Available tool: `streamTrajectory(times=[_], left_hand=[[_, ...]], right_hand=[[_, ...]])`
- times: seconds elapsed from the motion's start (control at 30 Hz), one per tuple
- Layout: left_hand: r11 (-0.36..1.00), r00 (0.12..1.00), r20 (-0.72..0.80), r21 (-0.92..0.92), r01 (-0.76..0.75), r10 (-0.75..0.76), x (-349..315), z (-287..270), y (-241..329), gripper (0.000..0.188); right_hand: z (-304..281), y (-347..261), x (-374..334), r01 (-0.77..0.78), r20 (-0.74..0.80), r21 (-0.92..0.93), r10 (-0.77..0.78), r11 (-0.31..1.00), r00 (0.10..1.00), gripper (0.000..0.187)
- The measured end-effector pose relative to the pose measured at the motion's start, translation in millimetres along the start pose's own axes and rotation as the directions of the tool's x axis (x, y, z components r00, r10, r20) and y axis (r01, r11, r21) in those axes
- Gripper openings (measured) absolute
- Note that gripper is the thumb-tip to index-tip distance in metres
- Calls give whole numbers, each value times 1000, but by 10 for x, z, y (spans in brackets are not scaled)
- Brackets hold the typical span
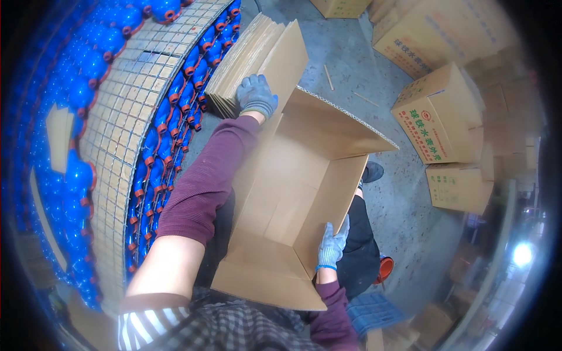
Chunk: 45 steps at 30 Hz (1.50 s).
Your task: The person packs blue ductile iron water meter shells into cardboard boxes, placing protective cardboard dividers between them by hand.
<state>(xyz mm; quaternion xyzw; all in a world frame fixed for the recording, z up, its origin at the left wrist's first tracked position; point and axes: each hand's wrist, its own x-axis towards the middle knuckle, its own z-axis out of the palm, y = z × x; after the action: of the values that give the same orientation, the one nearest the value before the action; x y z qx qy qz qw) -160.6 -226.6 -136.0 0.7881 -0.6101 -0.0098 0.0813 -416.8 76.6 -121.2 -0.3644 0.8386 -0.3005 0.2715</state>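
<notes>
An opened cardboard box tilts between my legs, its flaps spread and its inside bare brown board. My gloved right hand is closed over the right wall of this box near its lower corner. Beyond the box's left side, a thick stack of flat cardboard sheets stands on edge. My gloved left hand reaches to the near end of that stack, fingers bent over the sheets' edges. How many sheets lie in its grip is hidden.
At left, wire-mesh crates hold many blue round parts with red-orange rims. Closed cartons are stacked at right. Thin cardboard scraps lie on the grey floor. A red-orange ring-shaped part rests beside my right leg.
</notes>
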Motion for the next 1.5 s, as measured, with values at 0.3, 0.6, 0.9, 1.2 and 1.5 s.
streamTrajectory(times=[0.3,0.6,0.9,1.2,1.5], left_hand=[[920,976,214,-375,118,-38,377,-13,-243,46],[736,556,-608,69,-674,566,-690,-1984,-1874,29],[433,954,281,-876,211,103,-2532,-2693,-1863,39],[428,972,217,-890,159,90,-2940,-2842,-1931,36],[275,851,-255,-952,-137,-460,-2961,-2758,-2424,38]], right_hand=[[-8,-36,-51,25,-8,-92,-25,995,1000,57],[-61,-178,-197,544,-87,-311,-593,779,800,72],[-336,-1307,-295,-290,501,865,-725,409,472,45],[-623,-359,197,-513,510,855,-309,78,803,27],[-1405,-446,-59,286,-34,240,-287,927,957,25]])
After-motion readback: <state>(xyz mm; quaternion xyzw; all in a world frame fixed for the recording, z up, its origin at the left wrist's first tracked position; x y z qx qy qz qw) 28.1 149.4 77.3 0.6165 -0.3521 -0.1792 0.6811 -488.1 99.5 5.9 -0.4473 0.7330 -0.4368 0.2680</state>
